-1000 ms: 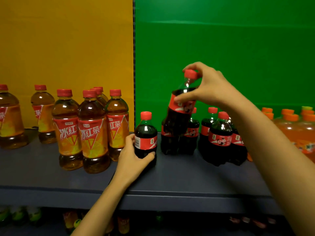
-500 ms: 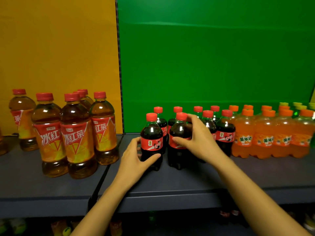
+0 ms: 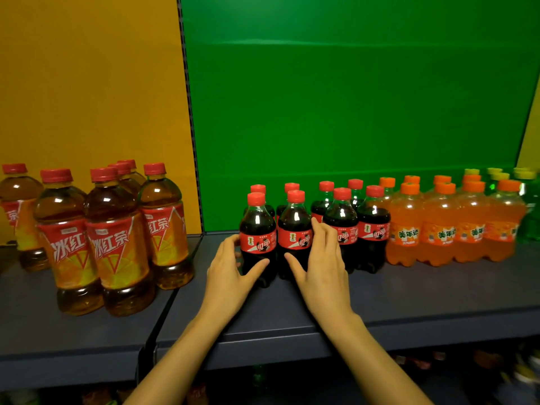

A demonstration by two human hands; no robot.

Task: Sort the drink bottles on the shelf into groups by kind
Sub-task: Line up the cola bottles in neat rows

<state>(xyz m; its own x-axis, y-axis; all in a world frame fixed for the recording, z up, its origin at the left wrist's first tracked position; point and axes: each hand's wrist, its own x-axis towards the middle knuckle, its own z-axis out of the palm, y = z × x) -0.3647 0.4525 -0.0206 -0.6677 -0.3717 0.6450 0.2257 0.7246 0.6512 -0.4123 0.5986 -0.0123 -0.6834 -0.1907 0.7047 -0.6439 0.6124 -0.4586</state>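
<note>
Main risk: the two front cola bottles (image 3: pixel 276 238) stood close to the shelf (image 3: pixel 409 299) front edge w/ more cola packed tight behind; a push too hard or off-centre from either side could've tipped one fwd off the edge or knocked the rear ones over, domino-style; rounded bases wouldn't help. Left hand (image 3: pixel 230 276) was cupped on the left front bottle's outer side, fingers half-curled, thumb across its lower front; right hand (image 3: pixel 321 267) mirrored it on the right front bottle, fingers reaching between it and the next cola; both loosely open, bracing not lifting, as far as visible. Cola group sat mid-shelf; tea bottles (image 3: pixel 96 238) toward the left end, orange soda (image 3: pixel 455 223) toward the right, green bottles (image 3: pixel 530 209) at the far right.
</note>
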